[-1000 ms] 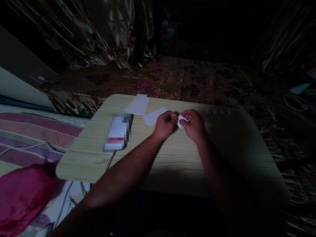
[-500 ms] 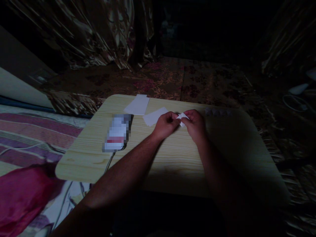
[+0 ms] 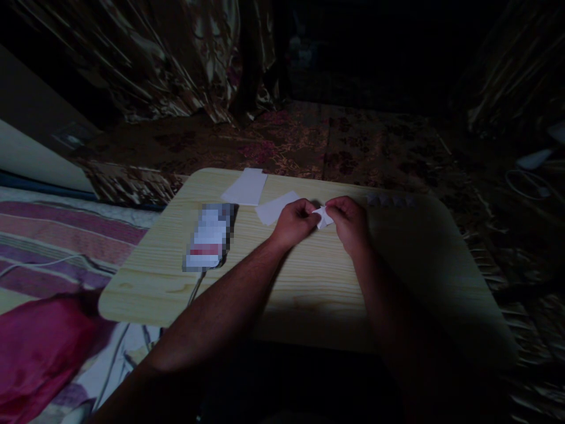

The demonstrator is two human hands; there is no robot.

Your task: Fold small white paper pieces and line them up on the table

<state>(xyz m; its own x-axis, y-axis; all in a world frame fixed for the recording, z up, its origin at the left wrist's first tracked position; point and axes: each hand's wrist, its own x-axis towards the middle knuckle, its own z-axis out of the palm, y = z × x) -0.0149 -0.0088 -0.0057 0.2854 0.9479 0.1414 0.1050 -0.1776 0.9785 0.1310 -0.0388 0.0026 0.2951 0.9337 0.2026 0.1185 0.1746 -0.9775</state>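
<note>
A small piece of folded white paper is held between my two hands above the wooden table. My left hand pinches its left side between thumb and fingers. On the other side, the fingertips of my right hand close on the paper's upper right edge. The exact fold is too dim and small to make out. Just left of my left hand lies a white paper sheet. Several small folded paper pieces sit in a row in shadow beyond my right hand.
More white paper lies at the table's far left. A phone-like device, blurred out, rests on the left with a cable running off the near edge. A striped bed cover and a pink cloth are at the left.
The folded paper has turned and shifted slightly left and down. My right thumb and fingers have moved from its front face to its upper right edge.
</note>
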